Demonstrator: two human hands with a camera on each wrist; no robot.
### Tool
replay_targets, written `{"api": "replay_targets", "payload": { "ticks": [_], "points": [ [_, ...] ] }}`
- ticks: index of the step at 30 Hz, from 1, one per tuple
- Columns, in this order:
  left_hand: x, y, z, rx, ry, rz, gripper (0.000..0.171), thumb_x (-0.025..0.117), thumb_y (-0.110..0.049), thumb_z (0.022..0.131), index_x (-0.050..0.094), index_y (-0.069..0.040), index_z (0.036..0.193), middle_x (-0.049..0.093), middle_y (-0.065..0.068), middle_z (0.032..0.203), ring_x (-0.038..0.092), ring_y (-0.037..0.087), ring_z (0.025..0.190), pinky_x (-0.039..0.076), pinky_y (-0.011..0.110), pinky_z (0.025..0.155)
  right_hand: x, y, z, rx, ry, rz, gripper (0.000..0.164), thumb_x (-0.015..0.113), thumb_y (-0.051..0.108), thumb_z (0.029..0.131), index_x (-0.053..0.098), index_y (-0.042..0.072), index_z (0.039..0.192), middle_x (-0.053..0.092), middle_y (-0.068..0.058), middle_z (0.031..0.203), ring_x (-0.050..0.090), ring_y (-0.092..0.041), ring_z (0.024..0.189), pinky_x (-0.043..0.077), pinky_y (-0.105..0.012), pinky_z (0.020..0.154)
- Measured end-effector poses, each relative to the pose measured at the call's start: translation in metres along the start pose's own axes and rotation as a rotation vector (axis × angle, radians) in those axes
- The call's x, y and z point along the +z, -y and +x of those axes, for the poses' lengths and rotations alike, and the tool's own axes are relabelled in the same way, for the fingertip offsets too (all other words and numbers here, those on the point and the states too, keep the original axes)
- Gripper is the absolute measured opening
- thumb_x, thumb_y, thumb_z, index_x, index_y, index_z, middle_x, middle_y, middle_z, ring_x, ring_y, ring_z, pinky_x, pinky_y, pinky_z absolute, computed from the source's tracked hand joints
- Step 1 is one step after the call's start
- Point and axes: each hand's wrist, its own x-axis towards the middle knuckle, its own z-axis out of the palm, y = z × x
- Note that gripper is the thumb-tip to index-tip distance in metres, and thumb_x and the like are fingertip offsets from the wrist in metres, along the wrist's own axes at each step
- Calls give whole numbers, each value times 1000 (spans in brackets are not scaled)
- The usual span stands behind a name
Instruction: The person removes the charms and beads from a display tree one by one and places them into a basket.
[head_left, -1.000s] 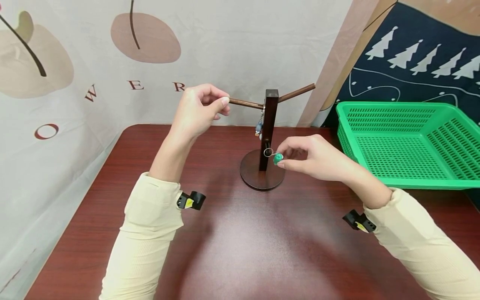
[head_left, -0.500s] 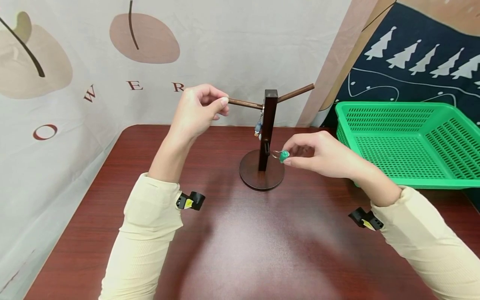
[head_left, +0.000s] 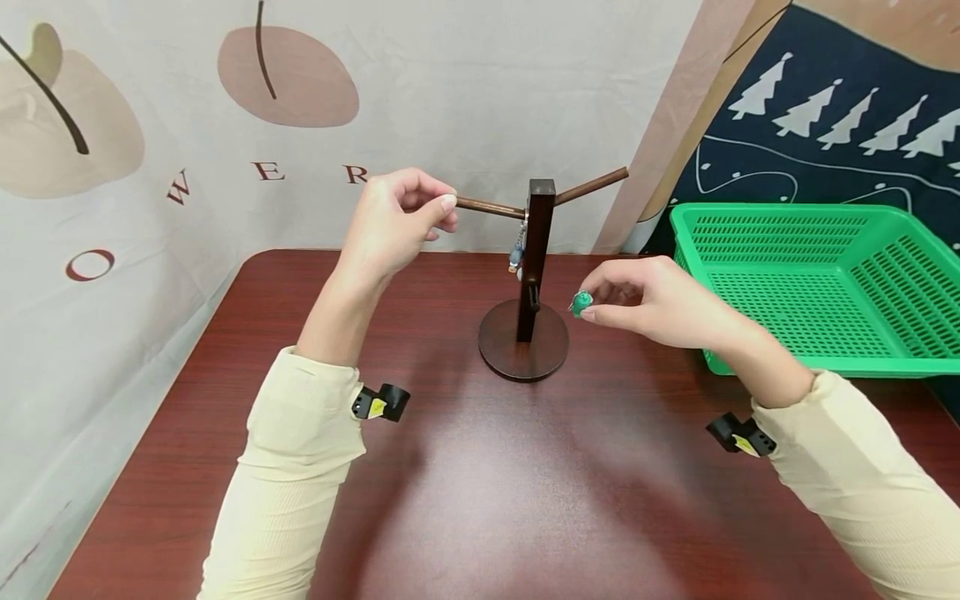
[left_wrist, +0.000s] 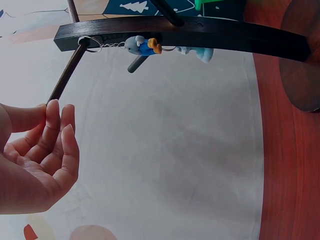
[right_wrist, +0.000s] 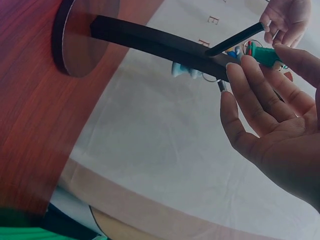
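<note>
A dark wooden stand (head_left: 537,258) with slanted pegs rises from a round base. My left hand (head_left: 401,218) pinches the outer end of its upper left peg (head_left: 491,207) between thumb and fingertips. On that peg, close to the post, hangs a keychain with a small blue figure (left_wrist: 142,46). A pale blue charm (left_wrist: 202,53) shows lower along the post in the left wrist view. To the right of the post, above the table, my right hand (head_left: 652,302) pinches a green keychain (head_left: 581,303) between thumb and index finger; its metal ring sits by the fingertips.
A green plastic basket (head_left: 693,287) stands at the right on the reddish-brown table (head_left: 465,517). The upper right peg (head_left: 592,185) and a short front peg (head_left: 534,297) jut from the post. A printed cloth (head_left: 465,92) hangs behind.
My right hand has moved right and slightly up with the green keychain. Its ring, which overlapped the short front peg a second ago, is now apart from the stand. My left hand stays put.
</note>
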Motion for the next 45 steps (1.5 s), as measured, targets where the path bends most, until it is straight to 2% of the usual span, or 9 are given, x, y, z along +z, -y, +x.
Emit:
{"api": "replay_targets", "payload": {
  "ticks": [7,15,22,29,45],
  "points": [
    [0,0,0,-2,2,-5,9,57,-3,88,63,2,92,63,3,69,62,16,71,48,24,64,-4,-7,1,27,-14,-7,10,68,10,83,65,10,92,60,0,76,54,-13,63,46,-25,56],
    [-1,0,0,-4,0,1,9,58,-3,88,63,3,92,63,3,70,62,15,70,48,26,65,-10,-13,0,97,-20,-9,13,68,14,83,65,8,94,61,-2,79,54,-14,67,44,-23,57],
    [-1,0,0,-4,-1,-6,9,58,-3,88,63,3,92,63,4,70,62,15,70,48,25,65,-16,-18,-2,120,-40,-13,15,67,14,84,65,7,96,62,-4,81,55,-14,69,44,-23,58],
    [-1,-1,0,-6,0,-7,9,58,-3,88,63,3,92,63,4,70,62,16,71,49,25,66,-22,-21,-3,200,-69,-2,13,67,14,84,65,9,96,63,-2,80,56,-14,68,44,-24,59],
    [0,-1,0,-9,0,1,8,59,-3,88,63,3,92,62,4,70,62,15,71,48,23,64,-49,-34,-13,291,-128,-22,15,66,15,85,65,5,96,66,-6,82,60,-10,71,43,-19,63]
  ]
}}
